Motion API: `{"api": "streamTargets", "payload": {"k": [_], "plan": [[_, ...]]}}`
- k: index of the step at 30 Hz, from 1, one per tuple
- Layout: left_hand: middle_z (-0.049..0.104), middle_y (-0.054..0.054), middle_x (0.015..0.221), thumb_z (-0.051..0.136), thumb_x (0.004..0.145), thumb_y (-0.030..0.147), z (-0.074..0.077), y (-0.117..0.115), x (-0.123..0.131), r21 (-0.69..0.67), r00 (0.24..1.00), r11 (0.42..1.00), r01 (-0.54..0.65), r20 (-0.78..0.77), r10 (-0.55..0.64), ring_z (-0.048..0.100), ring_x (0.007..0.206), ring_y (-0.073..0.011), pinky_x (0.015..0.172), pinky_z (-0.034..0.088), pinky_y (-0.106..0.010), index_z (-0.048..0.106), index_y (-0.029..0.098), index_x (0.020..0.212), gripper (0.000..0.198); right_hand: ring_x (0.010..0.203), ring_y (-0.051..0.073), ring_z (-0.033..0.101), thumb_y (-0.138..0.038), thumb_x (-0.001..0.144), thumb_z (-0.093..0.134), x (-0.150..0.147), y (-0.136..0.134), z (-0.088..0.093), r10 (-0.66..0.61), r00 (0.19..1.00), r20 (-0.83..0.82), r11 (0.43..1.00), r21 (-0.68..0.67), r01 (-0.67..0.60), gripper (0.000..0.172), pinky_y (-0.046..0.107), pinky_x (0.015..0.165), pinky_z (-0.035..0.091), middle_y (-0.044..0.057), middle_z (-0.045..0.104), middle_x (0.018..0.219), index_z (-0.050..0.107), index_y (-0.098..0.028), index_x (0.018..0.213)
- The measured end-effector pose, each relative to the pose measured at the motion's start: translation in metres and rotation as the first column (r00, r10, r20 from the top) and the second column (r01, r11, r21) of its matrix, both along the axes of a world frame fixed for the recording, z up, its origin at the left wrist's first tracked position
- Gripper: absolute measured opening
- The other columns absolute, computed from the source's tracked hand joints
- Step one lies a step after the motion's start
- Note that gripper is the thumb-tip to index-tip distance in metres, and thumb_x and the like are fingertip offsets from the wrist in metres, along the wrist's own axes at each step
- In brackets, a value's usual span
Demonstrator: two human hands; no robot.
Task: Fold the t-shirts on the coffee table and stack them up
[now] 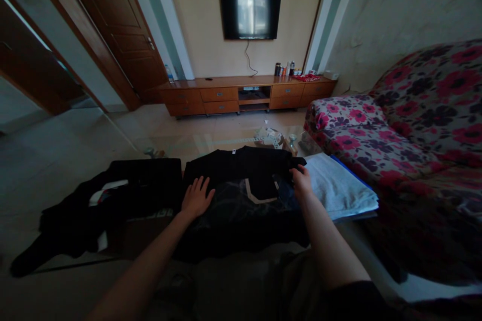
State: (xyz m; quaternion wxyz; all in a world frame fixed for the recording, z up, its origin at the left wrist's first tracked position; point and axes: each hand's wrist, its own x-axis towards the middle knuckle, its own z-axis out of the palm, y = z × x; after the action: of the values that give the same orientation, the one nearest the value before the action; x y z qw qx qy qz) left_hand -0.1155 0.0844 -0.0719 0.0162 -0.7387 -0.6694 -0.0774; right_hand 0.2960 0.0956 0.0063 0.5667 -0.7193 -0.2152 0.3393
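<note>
A black T-shirt [256,165] lies spread out, its neckline with a small white label on the far side and a light-trimmed pocket low on the front. My left hand [196,196] rests flat on the left part of the shirt, fingers spread. At the shirt's right side, my right hand [301,178] has its fingers closed on the edge near the sleeve; the fingertips are partly hidden by the dark cloth. Left of the shirt is another black garment [150,180] with a white and coloured patch. Folded light-grey cloth [335,185] lies just beyond my right hand.
The clothes lie on a glass table [173,148] with a patterned border. Crumpled white tissue [269,134] is near its far edge. A flowered sofa [350,125] stands at the right. Across the floor are a wooden TV cabinet [222,95] and a wall television [250,15].
</note>
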Motion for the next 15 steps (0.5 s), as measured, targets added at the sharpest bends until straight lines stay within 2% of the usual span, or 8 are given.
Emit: {"api": "streamTargets", "payload": {"k": [3,6,10,13,15], "plan": [[0.034,-0.011,0.169,0.033,0.103,0.056,-0.009,-0.004,-0.002,0.009,1.0,1.0,-0.004,0.021,0.004,0.024,0.158,-0.0312,0.126,0.021,-0.049,0.04,0.021,0.16,0.067,0.071,0.016,0.061,-0.028,0.07,0.069,0.014,0.005,-0.009,0.019,0.996,-0.091,1.0,-0.008,-0.019,0.038,0.023,0.059,0.044,0.0,0.067,0.078,0.068,-0.019,0.107],[0.035,-0.012,0.168,0.035,0.102,0.055,-0.009,-0.004,-0.003,0.032,0.999,0.999,-0.015,0.032,0.014,0.024,0.158,-0.0308,0.126,0.021,-0.049,0.043,0.02,0.159,0.067,0.068,0.016,0.061,-0.026,0.072,0.067,0.02,0.011,-0.012,0.019,0.993,-0.115,1.0,0.005,-0.018,0.029,0.022,0.056,0.044,-0.001,0.066,0.074,0.07,-0.018,0.099],[0.036,-0.01,0.168,0.038,0.102,0.054,-0.006,-0.004,0.0,0.033,0.999,0.999,-0.032,0.032,0.031,0.024,0.158,-0.0303,0.126,0.021,-0.049,0.043,0.022,0.158,0.065,0.081,0.017,0.069,-0.025,0.074,0.068,0.033,0.021,-0.008,-0.009,0.999,-0.049,0.996,0.087,0.014,0.027,0.022,0.064,0.05,0.003,0.073,0.086,0.072,-0.019,0.101],[0.037,-0.01,0.168,0.038,0.102,0.054,-0.005,-0.005,0.0,0.033,0.999,0.999,-0.032,0.039,0.031,0.025,0.158,-0.0298,0.127,0.021,-0.048,0.044,0.022,0.158,0.065,0.096,0.02,0.071,-0.028,0.074,0.072,0.048,0.024,-0.01,-0.108,0.987,0.115,0.979,0.188,0.085,0.029,0.024,0.077,0.054,0.007,0.077,0.099,0.073,-0.017,0.101],[0.036,-0.01,0.168,0.038,0.102,0.054,-0.005,-0.005,-0.001,0.034,0.998,0.999,-0.029,0.047,0.028,0.025,0.158,-0.0297,0.127,0.021,-0.047,0.044,0.022,0.158,0.065,0.098,0.022,0.072,-0.028,0.072,0.074,0.055,0.023,-0.015,-0.172,0.977,0.124,0.973,0.177,0.149,0.026,0.026,0.079,0.055,0.009,0.077,0.096,0.073,-0.016,0.095]]}}
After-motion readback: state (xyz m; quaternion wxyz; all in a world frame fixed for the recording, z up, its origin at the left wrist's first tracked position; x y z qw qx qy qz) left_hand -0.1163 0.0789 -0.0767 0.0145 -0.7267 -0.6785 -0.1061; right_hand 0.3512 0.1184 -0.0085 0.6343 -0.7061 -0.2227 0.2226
